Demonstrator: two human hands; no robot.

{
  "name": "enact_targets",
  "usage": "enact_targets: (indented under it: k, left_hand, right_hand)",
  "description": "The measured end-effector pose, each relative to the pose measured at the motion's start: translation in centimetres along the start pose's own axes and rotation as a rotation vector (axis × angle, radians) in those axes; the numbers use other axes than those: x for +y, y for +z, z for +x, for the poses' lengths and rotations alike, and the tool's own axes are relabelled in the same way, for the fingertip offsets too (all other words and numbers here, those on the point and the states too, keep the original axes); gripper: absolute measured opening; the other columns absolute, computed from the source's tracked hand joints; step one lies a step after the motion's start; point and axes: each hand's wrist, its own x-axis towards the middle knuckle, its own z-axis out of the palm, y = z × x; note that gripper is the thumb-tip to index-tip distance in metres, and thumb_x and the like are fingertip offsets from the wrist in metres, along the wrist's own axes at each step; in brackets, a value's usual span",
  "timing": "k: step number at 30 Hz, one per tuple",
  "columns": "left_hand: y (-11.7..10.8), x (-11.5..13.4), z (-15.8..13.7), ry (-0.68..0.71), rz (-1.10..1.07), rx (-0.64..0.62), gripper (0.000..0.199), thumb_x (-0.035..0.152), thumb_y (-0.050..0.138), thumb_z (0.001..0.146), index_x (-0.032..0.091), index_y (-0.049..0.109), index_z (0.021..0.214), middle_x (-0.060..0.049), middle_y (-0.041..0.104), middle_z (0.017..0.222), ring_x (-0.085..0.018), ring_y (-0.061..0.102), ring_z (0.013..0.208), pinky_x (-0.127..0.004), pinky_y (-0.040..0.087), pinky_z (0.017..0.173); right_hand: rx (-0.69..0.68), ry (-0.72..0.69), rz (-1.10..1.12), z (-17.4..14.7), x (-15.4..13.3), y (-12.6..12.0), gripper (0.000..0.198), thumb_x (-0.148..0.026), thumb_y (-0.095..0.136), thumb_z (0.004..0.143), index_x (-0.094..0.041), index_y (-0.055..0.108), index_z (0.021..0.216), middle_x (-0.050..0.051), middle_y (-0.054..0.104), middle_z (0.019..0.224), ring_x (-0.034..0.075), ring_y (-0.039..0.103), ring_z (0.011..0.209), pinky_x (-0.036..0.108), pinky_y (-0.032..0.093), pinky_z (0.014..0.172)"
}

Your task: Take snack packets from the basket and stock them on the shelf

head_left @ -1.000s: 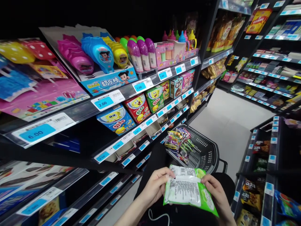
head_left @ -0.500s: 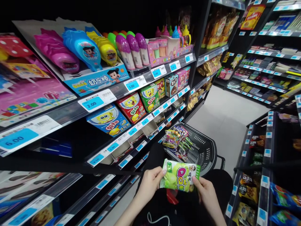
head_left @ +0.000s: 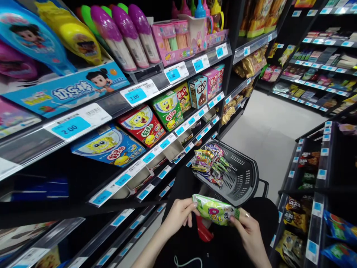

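A green and white candy bag (head_left: 215,211) with a pink "QQ" print is stretched between my two hands, above my lap. My left hand (head_left: 180,214) pinches its left end between thumb and fingers. At the other end my right hand (head_left: 247,225) grips the bag's right edge, a ring showing on one finger. The bag is tilted so its front looks foreshortened. Just beyond it a dark grey shopping basket (head_left: 245,169) stands on the floor, with several colourful snack packets (head_left: 213,160) heaped at its left side.
Shelves on the left carry boxed snacks (head_left: 142,124), purple-capped tubes (head_left: 125,35) and blue price tags (head_left: 136,96). On the right, a low rack (head_left: 315,208) holds bagged snacks. A pale floor aisle (head_left: 267,115) runs ahead to more shelves (head_left: 320,70).
The candy bag has tipped, so its front now looks narrower. My view has shifted closer to the left shelf. Both hands still hold the bag.
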Motion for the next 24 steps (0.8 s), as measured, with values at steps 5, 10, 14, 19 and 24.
enact_targets:
  k: [5, 10, 14, 19, 24]
  left_hand:
    - [-0.3, 0.1, 1.0, -0.009, -0.294, 0.021, 0.049, 0.054, 0.049, 0.072, 0.008, 0.064, 0.065, -0.006, 0.061, 0.051, -0.015, 0.054, 0.048, -0.023, 0.039, 0.045]
    - [0.2, 0.0, 1.3, -0.022, -0.341, 0.166, 0.024, 0.029, 0.075, 0.053, 0.011, 0.061, 0.060, -0.001, 0.062, 0.054, -0.011, 0.052, 0.050, -0.020, 0.037, 0.050]
    - [0.4, 0.8, 0.9, 0.014, -0.381, 0.163, 0.062, 0.022, 0.074, 0.055, 0.016, 0.052, 0.113, 0.002, 0.062, 0.056, -0.010, 0.052, 0.050, -0.020, 0.038, 0.052]
    - [1.1, 0.8, 0.6, 0.027, -0.340, 0.176, 0.030, 0.028, 0.070, 0.061, 0.012, 0.066, 0.086, -0.002, 0.063, 0.061, -0.014, 0.055, 0.060, -0.024, 0.042, 0.060]
    - [0.9, 0.5, 0.1, 0.213, -0.153, 0.229, 0.011, 0.025, 0.067, 0.065, 0.015, 0.067, 0.060, -0.004, 0.062, 0.068, -0.016, 0.054, 0.068, -0.027, 0.042, 0.066]
  right_hand:
    - [-0.025, -0.314, -0.265, -0.2, -0.2, -1.5, 0.030, -0.023, 0.047, 0.081, -0.027, 0.061, 0.108, -0.001, 0.044, 0.052, 0.011, 0.043, 0.046, 0.022, 0.035, 0.046]
    - [-0.098, -0.204, -0.053, -0.4, -0.7, -1.8, 0.034, -0.021, 0.048, 0.081, -0.028, 0.057, 0.113, 0.007, 0.064, 0.088, 0.017, 0.060, 0.077, 0.026, 0.047, 0.065]
    - [0.041, 0.073, 0.473, -0.7, -1.3, -0.4, 0.042, -0.034, 0.053, 0.078, -0.024, 0.051, 0.118, 0.010, 0.062, 0.102, 0.023, 0.059, 0.090, 0.033, 0.049, 0.074]
    - [0.118, 0.402, 0.610, -0.7, -1.7, 1.4, 0.061, -0.032, 0.065, 0.070, -0.022, 0.040, 0.125, 0.005, 0.063, 0.085, 0.017, 0.060, 0.069, 0.027, 0.048, 0.060]
    - [0.194, 0.136, 0.320, -0.9, -1.4, 1.0, 0.009, -0.028, 0.062, 0.072, -0.020, 0.067, 0.073, 0.004, 0.063, 0.069, 0.018, 0.055, 0.068, 0.030, 0.045, 0.063]
